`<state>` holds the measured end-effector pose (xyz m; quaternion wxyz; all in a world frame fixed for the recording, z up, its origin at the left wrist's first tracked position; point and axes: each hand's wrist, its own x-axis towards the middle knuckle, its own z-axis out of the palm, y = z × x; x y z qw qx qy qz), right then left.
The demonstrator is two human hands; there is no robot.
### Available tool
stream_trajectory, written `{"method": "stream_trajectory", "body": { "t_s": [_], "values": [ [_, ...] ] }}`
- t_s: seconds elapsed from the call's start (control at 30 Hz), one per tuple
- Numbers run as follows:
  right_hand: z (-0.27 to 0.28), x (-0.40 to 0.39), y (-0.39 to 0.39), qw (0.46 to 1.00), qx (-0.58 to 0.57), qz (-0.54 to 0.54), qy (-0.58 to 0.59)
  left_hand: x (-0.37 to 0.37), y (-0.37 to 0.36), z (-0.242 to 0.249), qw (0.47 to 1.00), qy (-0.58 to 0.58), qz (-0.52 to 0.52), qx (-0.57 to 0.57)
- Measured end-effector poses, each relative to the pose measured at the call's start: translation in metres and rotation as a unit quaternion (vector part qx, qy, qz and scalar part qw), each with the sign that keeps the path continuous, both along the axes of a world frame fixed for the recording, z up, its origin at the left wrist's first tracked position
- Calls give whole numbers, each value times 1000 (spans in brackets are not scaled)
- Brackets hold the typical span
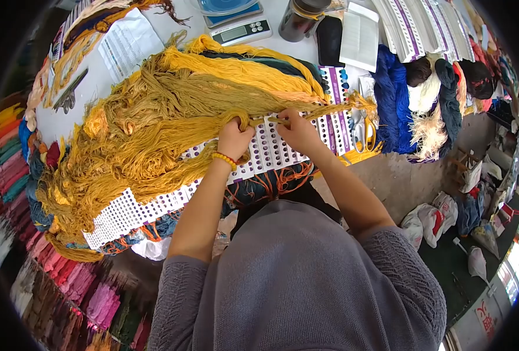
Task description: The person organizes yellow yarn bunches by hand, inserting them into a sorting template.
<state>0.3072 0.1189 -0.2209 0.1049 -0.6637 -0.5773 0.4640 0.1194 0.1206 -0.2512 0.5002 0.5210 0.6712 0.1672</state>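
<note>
Centrally, the left hand (236,140) is closed around a looped bundle of olive-gold yarn (180,93); the right hand (298,134) pinches a thin strand between thumb and fingers. Loose, wavy and tangled toward the left, the yarn lies across the worktop (75,119), partly covering white perforated card (271,155). Brighter yellow hanks (230,69) adjoin it behind.

From here, piled mustard yarn (183,90) blocks the left of the desk (196,29), blue skeins (390,88) its right; above the punched card (269,151) there's room.
</note>
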Motion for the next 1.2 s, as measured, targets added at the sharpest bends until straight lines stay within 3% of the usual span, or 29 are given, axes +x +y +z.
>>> {"method": "stream_trajectory", "body": {
  "t_s": [0.13,0.23,0.47,0.53,0.57,0.6,0.63,0.67,0.73,0.77,0.87,0.97,1.0,1.07,1.17,1.2],
  "values": [
    [-6,-1,-3,999,11,-18,24,3,4,17,999,-48,-6,11],
    [-13,-1,-6,998,49,-20,40,8,6,27,1000,-22,-3,-16],
    [-12,-3,-8,998,29,-39,45,9,-4,13,999,-8,23,35],
    [-15,-3,-10,996,56,-49,54,11,-9,23,978,-181,100,-22],
    [-19,-3,-12,996,56,-51,53,11,-8,36,978,-182,99,-23],
    [-23,-4,-14,992,99,-54,57,9,-7,51,918,-351,153,-104],
    [-28,-5,-17,986,142,-56,60,6,-8,60,819,-505,203,-182],
    [-33,-4,-20,987,141,-57,59,-2,-13,55,788,-565,133,-205],
    [-32,-5,-20,974,205,-65,69,0,-16,57,774,-561,129,-263],
    [-25,-6,-20,974,207,-66,69,2,-12,55,817,-501,104,-267],
    [-8,-13,-27,946,318,34,48,19,-13,39,782,-515,206,-282],
    [2,-18,-14,964,257,41,-58,20,-11,37,810,-500,204,-227],
    [-1,-20,-12,964,258,40,-58,20,-13,41,870,-383,254,-178],
    [-11,-23,-11,961,221,80,-146,-8,-24,14,883,-358,245,-179],
    [-14,-26,-12,960,209,83,-166,-34,-26,16,803,-423,393,-149],
    [-13,-25,-12,959,200,92,-179,-46,-24,23,801,-408,413,-148]
  ]
}}
